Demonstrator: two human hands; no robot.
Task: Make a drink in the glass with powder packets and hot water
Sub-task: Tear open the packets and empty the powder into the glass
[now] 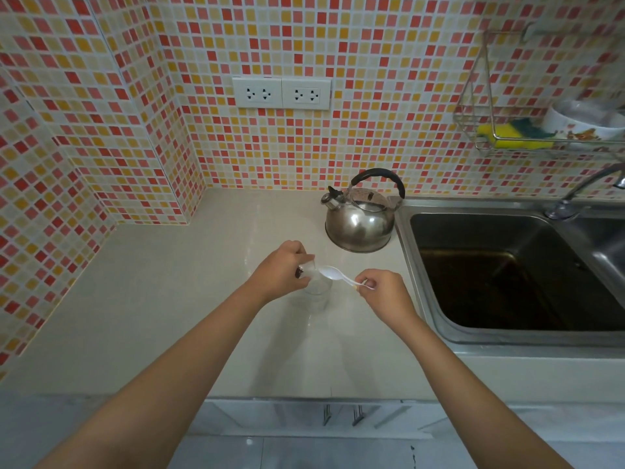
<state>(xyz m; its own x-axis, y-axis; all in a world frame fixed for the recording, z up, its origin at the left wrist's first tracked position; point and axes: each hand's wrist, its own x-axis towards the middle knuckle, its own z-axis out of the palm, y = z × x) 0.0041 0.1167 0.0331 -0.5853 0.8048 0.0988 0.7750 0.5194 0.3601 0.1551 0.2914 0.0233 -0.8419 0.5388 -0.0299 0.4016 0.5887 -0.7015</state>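
Observation:
A clear glass [316, 296] stands on the pale counter [169, 299], partly hidden behind my left hand. My left hand [282, 270] holds a small powder packet [306, 268] tilted over the rim of the glass. My right hand [384, 292] pinches the handle of a white plastic spoon [333, 274], whose bowl hovers just above the glass, next to the packet. A steel kettle [360, 218] with a black handle sits behind the glass, near the sink.
A steel sink [507, 275] with a tap [581, 191] fills the right side. A wire rack [541, 130] on the tiled wall holds a sponge and a bowl. Two wall sockets [281, 93] sit above the counter. Cabinet doors lie below the counter's front edge.

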